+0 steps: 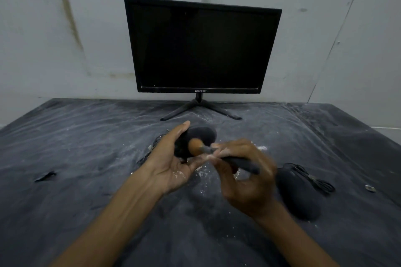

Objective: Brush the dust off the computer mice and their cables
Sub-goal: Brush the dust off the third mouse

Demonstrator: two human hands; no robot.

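My left hand (171, 158) holds a dusty black mouse (200, 135) above the table, thumb along its left side and fingers underneath. Its cable (149, 151) hangs down behind my left wrist, mostly hidden. My right hand (245, 171) grips the dark handle of a small brush (219, 154), whose orange-brown bristles touch the near side of the held mouse. A second black mouse (298, 195) lies on the table to the right of my right hand, with its coiled cable (312, 176) just behind it.
A black monitor (201, 46) on a two-legged stand is at the back against a stained wall. The table is covered with a dark plastic sheet (86, 147) streaked with white dust. A small metal plug (370, 188) lies at the far right.
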